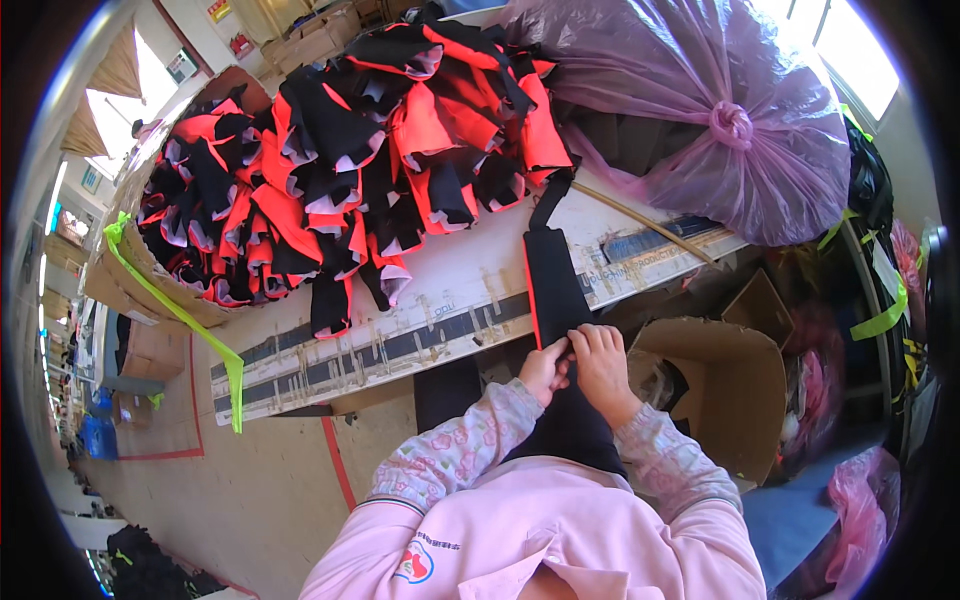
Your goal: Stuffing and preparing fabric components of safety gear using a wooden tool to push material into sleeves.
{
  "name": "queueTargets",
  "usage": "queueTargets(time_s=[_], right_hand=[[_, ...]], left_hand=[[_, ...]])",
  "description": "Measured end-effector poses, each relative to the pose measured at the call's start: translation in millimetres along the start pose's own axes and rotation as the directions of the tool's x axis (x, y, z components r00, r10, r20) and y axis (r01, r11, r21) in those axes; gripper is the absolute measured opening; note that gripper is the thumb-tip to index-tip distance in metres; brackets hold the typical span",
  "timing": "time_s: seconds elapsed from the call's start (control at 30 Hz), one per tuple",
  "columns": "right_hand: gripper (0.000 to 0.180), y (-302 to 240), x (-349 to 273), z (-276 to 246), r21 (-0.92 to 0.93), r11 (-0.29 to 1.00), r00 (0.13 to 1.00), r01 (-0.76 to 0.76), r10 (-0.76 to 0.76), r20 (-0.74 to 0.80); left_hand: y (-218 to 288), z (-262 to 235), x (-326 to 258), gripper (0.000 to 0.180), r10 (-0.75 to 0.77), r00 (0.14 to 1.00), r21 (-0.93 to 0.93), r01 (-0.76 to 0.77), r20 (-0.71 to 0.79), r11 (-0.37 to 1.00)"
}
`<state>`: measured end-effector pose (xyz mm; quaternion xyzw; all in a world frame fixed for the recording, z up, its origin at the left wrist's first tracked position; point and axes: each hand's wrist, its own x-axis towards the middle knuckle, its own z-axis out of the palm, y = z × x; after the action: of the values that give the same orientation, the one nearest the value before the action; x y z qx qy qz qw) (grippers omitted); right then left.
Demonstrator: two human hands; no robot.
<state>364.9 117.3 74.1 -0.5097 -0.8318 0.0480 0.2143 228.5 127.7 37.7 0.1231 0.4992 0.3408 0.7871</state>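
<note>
A long black fabric piece (557, 275) with a bright coral edge lies over the table's front edge, and a narrow black strap runs from its far end toward a heap. Its near end is between my hands at the table edge. The fingers of my left hand (543, 373) are closed on it from the left, thumb up. My right hand (603, 366) grips the same end from the right, with fingertips close to the left thumb. Exactly what the fingertips pinch is hidden. Beyond, a large heap of black and coral fabric pieces (310, 175) covers the table's far left.
The white table (455, 265) has a worn, taped front edge. A knotted purple plastic bag (730, 125) bulges at its far right, beside a thin wooden stick (645, 222). Below right stands an open cardboard box (735, 375). A yellow-green strip (180, 310) hangs at the left.
</note>
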Motion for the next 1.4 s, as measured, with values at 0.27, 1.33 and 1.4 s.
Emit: queueTargets(time_s=[0.27, 1.33, 1.4], right_hand=[[0.026, 44.6, 24.8, 9.3, 0.995, 0.078, 0.846, -0.064, 0.534, 0.013], [0.029, 116.4, -69.1, -136.2, 0.942, 0.046, 0.779, -0.333, 0.577, 0.247], [0.033, 154.3, -110.6, -208.5, 0.848, 0.271, 0.750, -0.455, 0.630, 0.201]], left_hand=[[52.9, -15.8, -18.6, 0.048, 0.201, 0.925, 0.004, -0.214, 0.324, 0.977], [121.1, -45.6, -59.3, 0.047, 0.277, 0.691, 0.270, -0.571, 0.667, 0.775], [130.6, -61.4, -56.3, 0.042, 0.091, 0.754, 0.523, -0.533, 0.651, 0.665]])
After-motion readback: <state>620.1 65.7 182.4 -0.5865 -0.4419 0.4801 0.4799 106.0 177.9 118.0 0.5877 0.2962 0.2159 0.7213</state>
